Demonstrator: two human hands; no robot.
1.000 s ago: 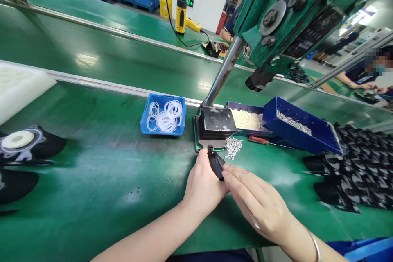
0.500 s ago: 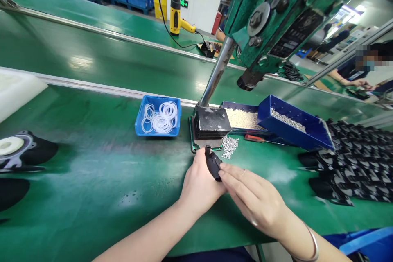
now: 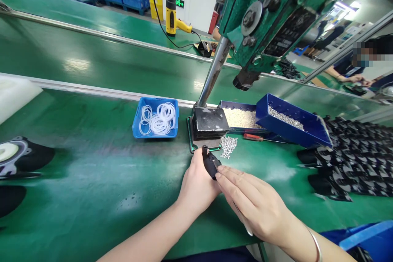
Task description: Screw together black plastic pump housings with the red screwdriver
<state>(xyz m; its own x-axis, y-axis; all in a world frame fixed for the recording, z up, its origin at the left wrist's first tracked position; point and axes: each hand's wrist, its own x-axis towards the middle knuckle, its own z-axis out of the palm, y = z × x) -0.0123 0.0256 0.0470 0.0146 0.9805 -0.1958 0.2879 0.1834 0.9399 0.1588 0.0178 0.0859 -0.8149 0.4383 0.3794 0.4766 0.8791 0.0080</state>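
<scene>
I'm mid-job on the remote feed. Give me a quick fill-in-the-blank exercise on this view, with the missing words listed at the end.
1. The left hand grips a ____-coloured part, which the right hand also touches.
2. The white rings lie in a small bin coloured ____.
3. The screwdriver has a handle coloured ____.
4. A bangle circles the person's ____ wrist.

Missing words: black; blue; red; right.
</scene>
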